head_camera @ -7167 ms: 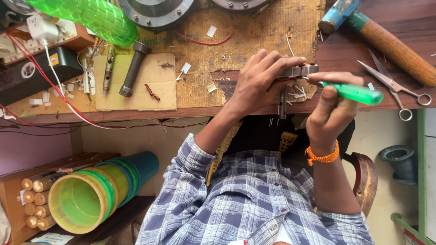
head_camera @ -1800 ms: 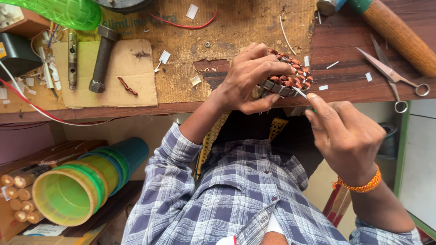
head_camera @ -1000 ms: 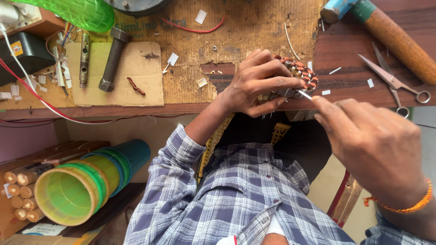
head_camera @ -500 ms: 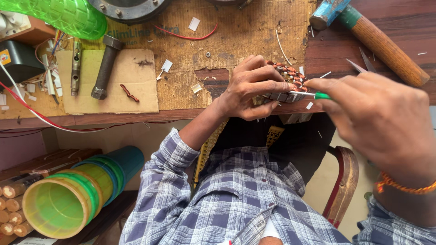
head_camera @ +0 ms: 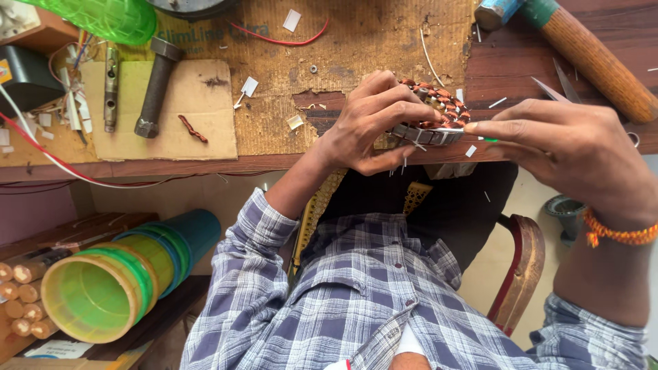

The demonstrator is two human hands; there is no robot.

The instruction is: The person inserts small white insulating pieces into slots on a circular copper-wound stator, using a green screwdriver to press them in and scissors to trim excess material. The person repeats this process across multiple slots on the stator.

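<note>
Our left hand [head_camera: 373, 123] curls its fingers around the copper-wound stator [head_camera: 433, 113] at the near edge of the wooden bench [head_camera: 534, 68], while our right hand [head_camera: 576, 154] pinches a thin green-handled tool [head_camera: 488, 139] against the stator's rim.

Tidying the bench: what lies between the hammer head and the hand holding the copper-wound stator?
Head view: a small rusty screw and white paper scraps, on cardboard, between hammer head and left hand.

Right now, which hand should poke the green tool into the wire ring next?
Probably the right hand. It already pinches the green-handled tool, whose tip sits at the copper-wound ring. The left hand is wrapped around the ring, steadying it on the workbench edge.
</note>
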